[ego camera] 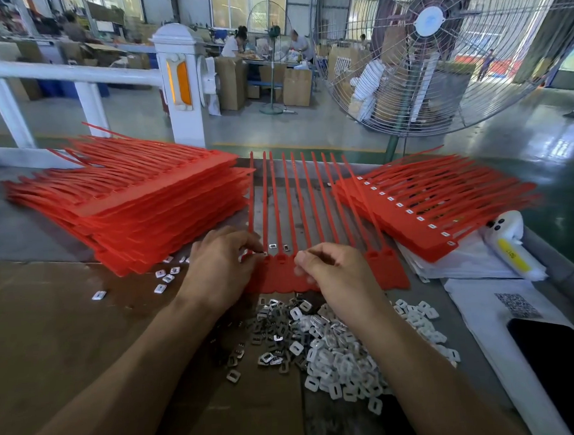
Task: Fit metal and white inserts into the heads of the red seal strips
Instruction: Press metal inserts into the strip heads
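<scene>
A joined row of red seal strips (386,268) lies in front of me, heads near me and tails pointing away. My left hand (220,265) pinches a small metal insert against a head at the row's left end. My right hand (337,274) rests on the middle heads with its fingers curled; whether it holds an insert is hidden. Two inserts (273,246) lie loose between the tails just beyond the heads. A heap of metal inserts (272,338) and a heap of white inserts (346,357) lie below my hands.
A tall stack of red strips (138,205) sits at the left, and a fitted stack (428,206) at the right. A few loose inserts (164,278) lie by the left stack. A white bottle (509,242), papers and a dark phone (566,369) lie right. A large fan (436,43) stands behind.
</scene>
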A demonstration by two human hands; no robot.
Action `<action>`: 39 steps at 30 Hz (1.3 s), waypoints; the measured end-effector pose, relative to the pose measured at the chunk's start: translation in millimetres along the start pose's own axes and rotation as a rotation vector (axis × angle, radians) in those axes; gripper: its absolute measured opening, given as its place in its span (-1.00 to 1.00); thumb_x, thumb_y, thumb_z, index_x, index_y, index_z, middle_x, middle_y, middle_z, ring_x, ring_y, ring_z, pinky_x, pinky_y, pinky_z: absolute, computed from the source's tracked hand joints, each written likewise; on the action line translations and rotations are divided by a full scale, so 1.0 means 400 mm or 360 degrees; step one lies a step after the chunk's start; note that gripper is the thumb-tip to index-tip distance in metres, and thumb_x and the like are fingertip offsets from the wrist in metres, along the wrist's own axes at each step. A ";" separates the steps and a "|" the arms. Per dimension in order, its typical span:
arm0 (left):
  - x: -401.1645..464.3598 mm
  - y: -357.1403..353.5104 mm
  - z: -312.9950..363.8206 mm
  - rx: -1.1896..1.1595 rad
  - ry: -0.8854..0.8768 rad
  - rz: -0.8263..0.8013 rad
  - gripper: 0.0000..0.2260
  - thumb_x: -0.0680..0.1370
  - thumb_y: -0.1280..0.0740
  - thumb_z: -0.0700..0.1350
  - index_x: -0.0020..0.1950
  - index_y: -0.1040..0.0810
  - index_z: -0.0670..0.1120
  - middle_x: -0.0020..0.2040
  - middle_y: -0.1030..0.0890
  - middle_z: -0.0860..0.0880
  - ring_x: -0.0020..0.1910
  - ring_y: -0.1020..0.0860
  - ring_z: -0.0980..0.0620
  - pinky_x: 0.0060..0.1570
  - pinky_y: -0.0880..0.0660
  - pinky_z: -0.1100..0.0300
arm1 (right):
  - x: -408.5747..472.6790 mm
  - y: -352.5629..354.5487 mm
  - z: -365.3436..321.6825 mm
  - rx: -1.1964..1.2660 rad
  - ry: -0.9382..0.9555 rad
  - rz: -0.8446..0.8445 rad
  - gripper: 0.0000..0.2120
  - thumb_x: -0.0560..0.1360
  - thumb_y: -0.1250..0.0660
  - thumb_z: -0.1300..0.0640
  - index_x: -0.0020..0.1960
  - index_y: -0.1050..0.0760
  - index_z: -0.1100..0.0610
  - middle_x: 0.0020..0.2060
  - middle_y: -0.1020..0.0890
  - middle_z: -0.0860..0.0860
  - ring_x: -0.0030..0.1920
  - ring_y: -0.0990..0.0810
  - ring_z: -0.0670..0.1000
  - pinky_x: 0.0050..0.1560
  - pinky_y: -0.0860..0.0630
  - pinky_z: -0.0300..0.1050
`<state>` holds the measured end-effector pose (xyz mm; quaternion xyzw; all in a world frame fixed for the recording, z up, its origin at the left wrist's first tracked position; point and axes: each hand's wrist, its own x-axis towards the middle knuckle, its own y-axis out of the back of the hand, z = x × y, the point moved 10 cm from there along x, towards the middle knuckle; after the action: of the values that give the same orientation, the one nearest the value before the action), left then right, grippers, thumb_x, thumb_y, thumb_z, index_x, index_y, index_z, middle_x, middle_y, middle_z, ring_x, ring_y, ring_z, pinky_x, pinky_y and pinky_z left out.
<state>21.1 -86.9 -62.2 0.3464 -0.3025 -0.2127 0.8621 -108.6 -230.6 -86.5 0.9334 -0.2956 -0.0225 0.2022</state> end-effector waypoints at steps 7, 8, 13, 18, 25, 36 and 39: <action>0.011 -0.022 -0.008 0.0064 0.0091 -0.0079 -0.94 0.54 -0.47 0.01 0.00 -0.69 0.16 0.06 -0.57 0.13 0.19 -0.48 0.03 0.28 -0.40 -0.10 | -0.002 -0.003 -0.008 -0.0088 0.0006 -0.0025 -0.81 0.62 -0.34 -0.06 -0.09 -0.66 -0.06 -0.18 -0.71 -0.25 -0.14 -0.62 -0.33 -0.11 -0.42 -0.31; 0.012 -0.023 -0.007 0.0069 0.0097 -0.0080 -0.94 0.54 -0.47 0.01 -0.01 -0.69 0.16 0.05 -0.57 0.13 0.18 -0.48 0.03 0.27 -0.40 -0.09 | -0.003 -0.003 -0.008 -0.0098 0.0008 -0.0022 -0.81 0.62 -0.34 -0.06 -0.10 -0.66 -0.06 -0.18 -0.71 -0.24 -0.14 -0.62 -0.32 -0.11 -0.42 -0.29; 0.014 -0.025 -0.008 0.0087 0.0123 -0.0080 -0.94 0.54 -0.47 -0.01 -0.02 -0.69 0.16 0.02 -0.54 0.15 0.16 -0.49 0.04 0.26 -0.41 -0.08 | -0.005 -0.004 -0.007 -0.0125 0.0008 -0.0033 -0.82 0.62 -0.34 -0.08 -0.07 -0.66 -0.06 -0.16 -0.71 -0.26 -0.12 -0.62 -0.32 -0.13 -0.42 -0.28; 0.014 -0.030 -0.018 0.0011 0.0177 -0.0108 -0.92 0.53 -0.47 -0.02 -0.04 -0.70 0.18 0.00 -0.52 0.18 0.14 -0.50 0.06 0.26 -0.42 -0.10 | -0.009 -0.004 -0.007 -0.0167 -0.0008 -0.0045 -0.83 0.61 -0.34 -0.11 -0.05 -0.66 -0.09 -0.13 -0.70 -0.24 -0.10 -0.61 -0.33 -0.11 -0.43 -0.26; 0.010 -0.031 -0.018 -0.0011 0.0178 -0.0111 -0.90 0.53 -0.47 -0.04 -0.02 -0.70 0.17 0.09 -0.57 0.13 0.16 -0.51 0.05 0.27 -0.43 -0.11 | -0.023 -0.032 -0.030 -0.0320 0.0108 -0.0235 -0.89 0.58 -0.40 -0.10 0.01 -0.67 -0.11 -0.08 -0.69 -0.23 -0.05 -0.64 -0.26 -0.03 -0.50 -0.24; 0.005 -0.029 -0.003 0.0130 0.0089 -0.0082 -0.86 0.57 -0.42 -0.07 0.06 -0.69 0.16 0.20 -0.57 0.13 0.27 -0.45 0.03 0.33 -0.33 -0.06 | -0.060 -0.105 -0.081 -0.0788 0.0467 -0.0553 -0.89 0.48 -0.52 -0.10 -0.07 -0.68 -0.09 -0.08 -0.59 -0.19 -0.03 -0.54 -0.22 -0.04 -0.41 -0.28; 0.004 -0.034 -0.008 0.0171 0.0112 -0.0115 -0.85 0.59 -0.39 -0.04 0.11 -0.67 0.17 0.21 -0.53 0.11 0.30 -0.39 0.02 0.31 -0.26 0.00 | -0.062 -0.107 -0.081 -0.0730 0.0463 -0.0554 -0.90 0.49 -0.51 -0.07 -0.10 -0.65 -0.08 -0.11 -0.60 -0.20 -0.04 -0.54 -0.25 -0.11 -0.34 -0.35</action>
<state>22.4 -95.4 -73.2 0.4102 -0.2703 -0.2148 0.8441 -100.6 -173.4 -75.5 0.8935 -0.0868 0.0110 0.4405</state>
